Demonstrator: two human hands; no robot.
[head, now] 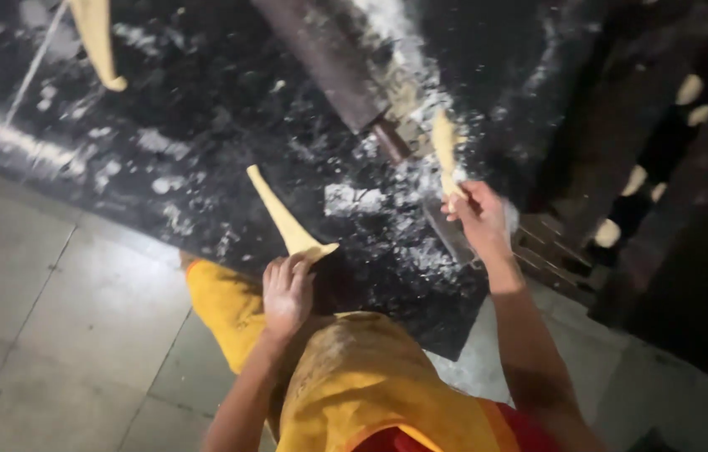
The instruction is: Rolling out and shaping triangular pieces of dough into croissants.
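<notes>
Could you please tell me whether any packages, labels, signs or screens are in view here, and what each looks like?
None can be seen: only the dark floured slab, a rolling pin, and a strip of dough in each of the left hand and right hand.

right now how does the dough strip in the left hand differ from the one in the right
The left hand pinches the left dough strip at its bottom end; it is longer and slants up-left. The right hand grips the right dough strip, shorter and nearly upright. Both are pale yellow, above the floured dark counter.
</notes>
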